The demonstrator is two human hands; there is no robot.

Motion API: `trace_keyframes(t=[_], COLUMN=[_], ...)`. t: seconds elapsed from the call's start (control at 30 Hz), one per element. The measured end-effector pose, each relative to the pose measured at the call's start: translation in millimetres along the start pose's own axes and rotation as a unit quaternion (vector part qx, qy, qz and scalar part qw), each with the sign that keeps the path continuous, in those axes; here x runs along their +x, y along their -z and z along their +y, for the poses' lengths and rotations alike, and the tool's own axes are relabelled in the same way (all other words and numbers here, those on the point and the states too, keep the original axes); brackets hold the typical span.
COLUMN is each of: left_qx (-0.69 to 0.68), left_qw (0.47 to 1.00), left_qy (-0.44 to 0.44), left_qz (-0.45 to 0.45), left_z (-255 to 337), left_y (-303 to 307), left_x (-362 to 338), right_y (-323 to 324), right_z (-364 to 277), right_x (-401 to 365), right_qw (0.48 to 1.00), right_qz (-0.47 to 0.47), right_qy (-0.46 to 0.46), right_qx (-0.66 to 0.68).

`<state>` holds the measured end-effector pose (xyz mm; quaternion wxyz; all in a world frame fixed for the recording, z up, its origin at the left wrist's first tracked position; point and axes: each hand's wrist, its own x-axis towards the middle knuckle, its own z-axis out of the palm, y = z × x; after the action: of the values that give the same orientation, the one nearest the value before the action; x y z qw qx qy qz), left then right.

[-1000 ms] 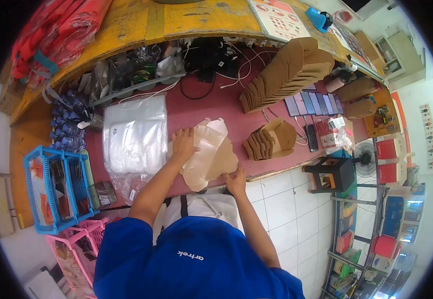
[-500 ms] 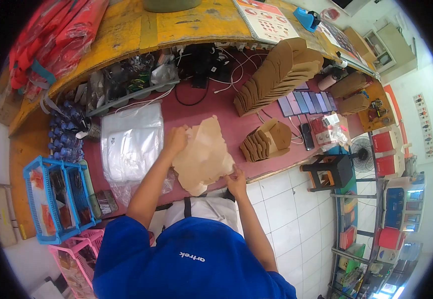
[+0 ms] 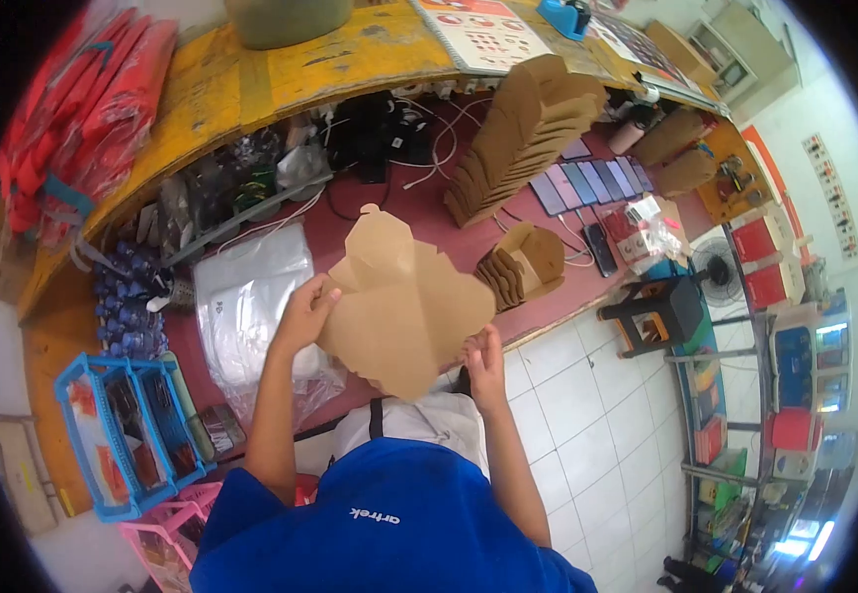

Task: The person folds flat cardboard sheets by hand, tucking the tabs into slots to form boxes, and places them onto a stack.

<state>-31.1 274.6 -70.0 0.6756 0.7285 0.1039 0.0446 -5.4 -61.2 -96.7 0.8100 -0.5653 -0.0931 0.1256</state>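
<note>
A flat, unfolded kraft paper food box (image 3: pixel 389 296) is held above the red work surface, its creases and flaps showing. My left hand (image 3: pixel 307 311) pinches its left edge, thumb on top. At the lower right edge, my right hand (image 3: pixel 485 364) has its fingers closed on the same sheet. To the right stands a short nested row of folded kraft boxes (image 3: pixel 523 265). Behind that rises a taller stack of similar kraft boxes (image 3: pixel 523 138). Clear plastic bags (image 3: pixel 254 296) lie left of my left hand.
Several phones (image 3: pixel 592 183) lie in a row at the back right, near a black phone (image 3: pixel 599 249) and white cables. A blue basket (image 3: pixel 132 435) stands at the left, above a pink basket (image 3: pixel 167 534). The yellow wooden shelf (image 3: pixel 350 59) overhangs the back.
The paper box sheet has been lifted toward me and turned, so its creased face now shows. Both hands stay on its edges. The camera view has shifted slightly.
</note>
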Motion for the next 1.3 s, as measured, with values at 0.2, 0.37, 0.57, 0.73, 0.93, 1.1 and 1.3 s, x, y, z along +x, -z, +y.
trace_keyframes(t=[0.2, 0.37, 0.57, 0.73, 0.93, 1.1, 1.3], left_qx=[-0.144, -0.235, -0.192, -0.191, -0.180, -0.160, -0.151], left_qw=[0.985, 0.960, 0.949, 0.939, 0.931, 0.931, 0.930], left_qy=[-0.011, 0.034, 0.006, 0.012, -0.003, -0.008, -0.023], left_qz=[-0.100, -0.150, -0.251, -0.285, -0.319, -0.328, -0.334], left_z=[-1.1, 36.3, 43.0, 45.3, 44.6, 49.0, 51.5], left_y=[-71.9, -107.2, -128.6, -143.9, -153.6, -154.7, -156.6], left_x=[-6.6, 3.3, 15.1, 10.6, 8.2, 5.1, 3.9], right_y=[16.4, 43.4, 62.6, 59.7, 62.3, 71.5, 69.6], right_z=[-71.1, -105.2, -124.1, -129.9, -143.5, -139.8, -135.9], right_x=[5.9, -24.3, -50.5, -58.4, -66.4, -70.4, -71.5], right_qw=[0.972, 0.986, 0.983, 0.966, 0.963, 0.968, 0.962], right_qz=[0.163, 0.112, 0.152, 0.213, 0.249, 0.243, 0.259], right_qy=[0.075, 0.036, 0.003, 0.070, 0.018, -0.048, -0.059], right_qx=[-0.152, -0.115, -0.100, -0.127, -0.100, -0.049, -0.058])
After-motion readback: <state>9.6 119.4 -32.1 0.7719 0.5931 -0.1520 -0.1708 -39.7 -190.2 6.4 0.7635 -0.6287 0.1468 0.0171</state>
